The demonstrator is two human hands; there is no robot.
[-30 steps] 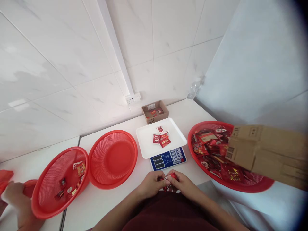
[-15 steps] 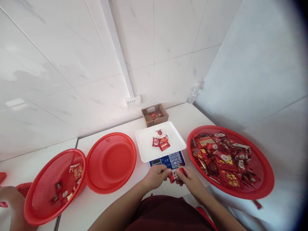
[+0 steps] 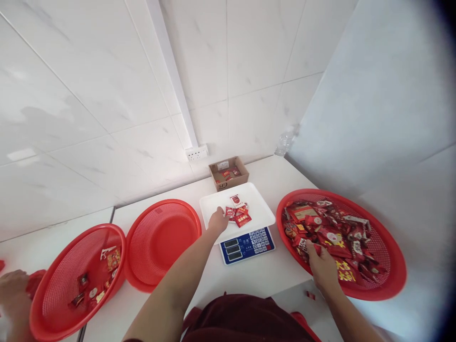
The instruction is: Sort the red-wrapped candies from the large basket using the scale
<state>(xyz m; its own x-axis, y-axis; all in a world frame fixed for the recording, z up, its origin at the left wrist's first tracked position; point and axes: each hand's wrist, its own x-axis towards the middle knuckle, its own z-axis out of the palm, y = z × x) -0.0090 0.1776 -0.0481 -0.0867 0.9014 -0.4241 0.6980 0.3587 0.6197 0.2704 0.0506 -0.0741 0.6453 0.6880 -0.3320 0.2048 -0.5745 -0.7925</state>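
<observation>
My left hand [image 3: 217, 220] reaches out over the white tray [image 3: 260, 204] of the blue scale [image 3: 247, 243]. Its fingers are curled beside the small red packets [image 3: 239, 214] lying on the tray; whether they hold one is hidden. My right hand [image 3: 321, 262] rests on the near side of the big red basket [image 3: 388, 285] full of red candy packets [image 3: 331, 232], fingers bent down among them.
An empty red basket [image 3: 164, 240] sits left of the scale. Further left a tilted red basket [image 3: 76, 280] holds a few candies, with another person's hand [image 3: 12, 289] beside it. A small cardboard box [image 3: 228, 173] stands by the wall. A red scrap [image 3: 310, 295] lies near me.
My hands have parted from a red packet held together in front of me. The left went forward to the scale tray, the right went to the full basket. A cardboard box at right is gone.
</observation>
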